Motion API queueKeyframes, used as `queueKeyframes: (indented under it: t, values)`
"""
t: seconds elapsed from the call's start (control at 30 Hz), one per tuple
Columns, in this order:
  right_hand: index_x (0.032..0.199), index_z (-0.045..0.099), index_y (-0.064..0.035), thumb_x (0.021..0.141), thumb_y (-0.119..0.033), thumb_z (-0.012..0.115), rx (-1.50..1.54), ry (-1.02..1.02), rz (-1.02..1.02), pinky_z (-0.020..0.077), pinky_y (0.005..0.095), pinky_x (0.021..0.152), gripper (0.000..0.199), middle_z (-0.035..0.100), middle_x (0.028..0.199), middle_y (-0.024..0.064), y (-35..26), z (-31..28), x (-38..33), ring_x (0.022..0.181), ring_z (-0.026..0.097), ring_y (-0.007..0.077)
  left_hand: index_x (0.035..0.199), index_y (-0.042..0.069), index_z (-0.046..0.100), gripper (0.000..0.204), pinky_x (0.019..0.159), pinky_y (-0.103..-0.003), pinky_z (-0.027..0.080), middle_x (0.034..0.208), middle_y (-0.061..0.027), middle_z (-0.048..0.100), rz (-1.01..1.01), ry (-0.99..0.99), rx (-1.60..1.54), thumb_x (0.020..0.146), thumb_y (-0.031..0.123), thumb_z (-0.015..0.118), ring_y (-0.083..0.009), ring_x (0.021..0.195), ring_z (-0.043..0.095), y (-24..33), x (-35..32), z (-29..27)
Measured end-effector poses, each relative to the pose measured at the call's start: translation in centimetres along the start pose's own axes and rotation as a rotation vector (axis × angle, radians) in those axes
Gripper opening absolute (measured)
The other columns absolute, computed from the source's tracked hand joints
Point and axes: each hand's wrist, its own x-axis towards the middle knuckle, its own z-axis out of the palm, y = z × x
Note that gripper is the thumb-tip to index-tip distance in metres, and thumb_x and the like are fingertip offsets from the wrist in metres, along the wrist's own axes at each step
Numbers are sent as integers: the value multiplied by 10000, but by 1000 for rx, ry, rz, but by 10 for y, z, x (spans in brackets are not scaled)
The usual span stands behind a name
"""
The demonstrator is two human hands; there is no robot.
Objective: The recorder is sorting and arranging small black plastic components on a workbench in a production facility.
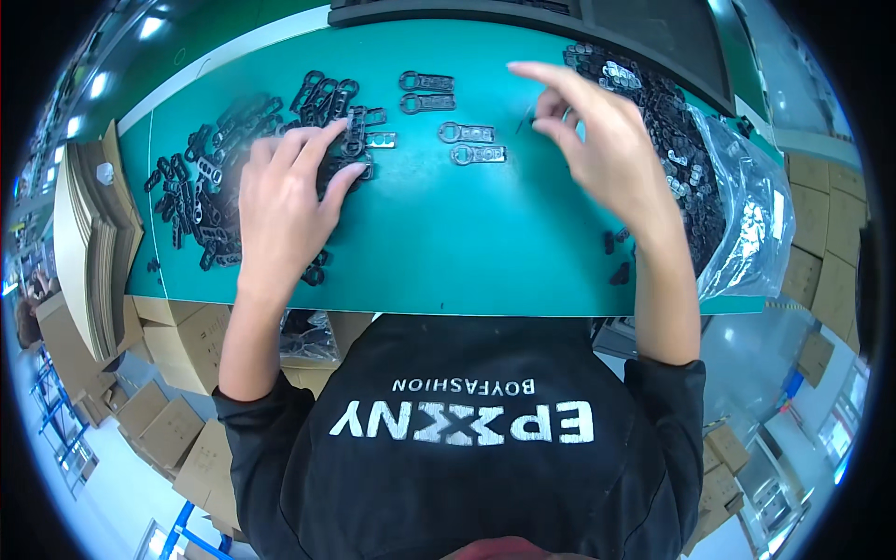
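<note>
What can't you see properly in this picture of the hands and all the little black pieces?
- Head view: the flat black metal pieces under the left hand; the palm covers them.
- Head view: whatever the right hand pinches; too small to make out.
- Head view: black pieces inside the clear plastic bag; glare and crinkles blur them.
- Head view: the dark tray at the top; cut off by the picture edge.

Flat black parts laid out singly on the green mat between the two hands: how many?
4: two stacked at top centre, two lower right of them. More may hide under the left hand.
</note>
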Motion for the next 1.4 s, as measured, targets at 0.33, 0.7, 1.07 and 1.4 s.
queueKeyframes:
  t: [0.33, 0.7, 1.07, 1.4]
  values:
    - [1437, 687, -70, 885, 147, 762, 395, 151, 211, 654, 352, 784, 598, 765, 967, 126, -40, 4, -70, 860, 784, 231, 1253, 126, 782, 431, 802, -402, 548, 1088, -11, 765, -24, 58, -18, 846, 209, 896, -290, 934, 665, 10, 16, 9]
    - [1506, 616, -30, 909, 134, 787, 488, 68, 413, 642, 310, 861, 642, 764, 1006, 108, -46, 20, -97, 921, 755, 149, 1232, 120, 787, 409, 807, -386, 573, 1130, -10, 768, 163, -72, -525, 836, 155, 886, -259, 939, 677, 78, -10, 43]
    - [1560, 576, -82, 904, 130, 790, 473, 82, 430, 630, 302, 821, 722, 751, 950, 92, -55, 33, -78, 853, 737, 143, 1302, 146, 778, 506, 832, -371, 573, 1092, -30, 791, 153, -98, -557, 815, 161, 915, -257, 934, 693, 74, -3, 49]
    - [1510, 660, -138, 816, 74, 826, -97, 117, 113, 561, 349, 712, 744, 778, 953, 74, -60, 47, -71, 808, 688, 206, 1269, 164, 784, 479, 765, -365, 564, 1061, -10, 786, 172, -63, -595, 809, 184, 913, -248, 863, 654, 69, -3, 56]
